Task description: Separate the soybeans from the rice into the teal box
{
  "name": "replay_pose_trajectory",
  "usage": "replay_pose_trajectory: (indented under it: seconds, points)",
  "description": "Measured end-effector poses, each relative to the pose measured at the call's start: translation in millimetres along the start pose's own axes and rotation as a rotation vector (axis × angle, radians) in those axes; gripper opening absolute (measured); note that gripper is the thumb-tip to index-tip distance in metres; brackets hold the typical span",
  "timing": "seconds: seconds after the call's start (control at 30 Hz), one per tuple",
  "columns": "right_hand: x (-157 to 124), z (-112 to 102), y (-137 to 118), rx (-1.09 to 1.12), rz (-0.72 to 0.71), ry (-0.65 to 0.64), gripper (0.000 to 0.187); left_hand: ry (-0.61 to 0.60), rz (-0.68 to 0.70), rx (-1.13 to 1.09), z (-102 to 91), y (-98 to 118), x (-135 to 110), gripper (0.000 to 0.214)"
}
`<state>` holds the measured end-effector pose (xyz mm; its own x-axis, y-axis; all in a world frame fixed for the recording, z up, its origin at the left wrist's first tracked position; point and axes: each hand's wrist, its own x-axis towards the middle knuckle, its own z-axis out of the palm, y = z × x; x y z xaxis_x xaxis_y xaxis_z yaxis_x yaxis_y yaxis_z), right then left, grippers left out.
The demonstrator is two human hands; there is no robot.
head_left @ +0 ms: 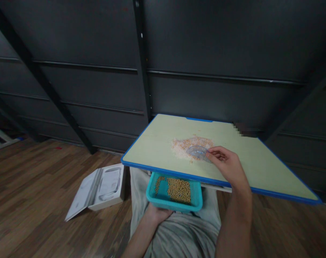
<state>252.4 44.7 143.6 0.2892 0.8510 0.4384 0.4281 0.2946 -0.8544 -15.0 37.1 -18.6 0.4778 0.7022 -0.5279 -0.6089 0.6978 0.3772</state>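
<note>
Under pale blue-rimmed counter (157,143): left hand (159,214) fingers grip turquoise plastic tray (174,206), part-filled with yellow beans (180,190). Right hand (228,166) fingers pinch clear round plastic dish (196,152) on pale grain pile (183,145).

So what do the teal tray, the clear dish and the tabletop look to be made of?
The teal tray, held by the left hand: likely moulded plastic, uniform colour, smooth rim, slight sheen. The clear dish, pinched by the right hand: probably thin transparent plastic, grains show through; glass not excluded. The tabletop looks like pale matte laminate board with a blue edge band, possibly plastic.
</note>
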Motion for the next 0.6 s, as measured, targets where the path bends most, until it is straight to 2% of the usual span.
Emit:
replay_pose_trajectory:
  seconds: [0.17,0.37,0.6]
  points:
    - [-1.6,-0.2,-1.1,-0.008,0.008,-0.048,0.032,-0.062,0.018,0.022,-3.7,-0.5,2.4,0.045]
    - [-1.6,-0.4,-2.6,0.003,0.013,-0.073,0.028,-0.052,0.014,0.005,-7.3,-1.6,4.8,0.050]
    - [-2.3,-1.8,-3.7,-0.002,0.000,-0.103,0.021,-0.047,0.017,0.003,-3.8,-1.2,3.2,0.044]
